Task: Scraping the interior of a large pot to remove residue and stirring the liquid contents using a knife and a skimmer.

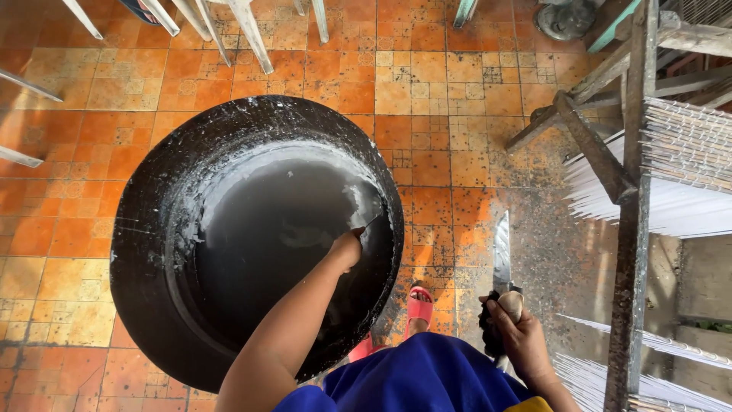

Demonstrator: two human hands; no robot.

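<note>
A big black round pan (pixel 152 229) with white residue smeared around its inner wall stands on the orange tiled floor. My left hand (pixel 347 248) reaches into it, closed on a small thin scraper (pixel 369 224) whose tip touches the white crust on the pan's right inner wall. My right hand (pixel 518 332) hangs at my right side, gripping the wooden handle of a large knife (pixel 502 255) whose blade points away from me over the floor.
A wooden rack (pixel 629 191) holding bundles of thin white sticks (pixel 679 206) stands at the right. Chair and table legs (pixel 244 30) line the far edge. My foot in a red sandal (pixel 419 305) is beside the pan.
</note>
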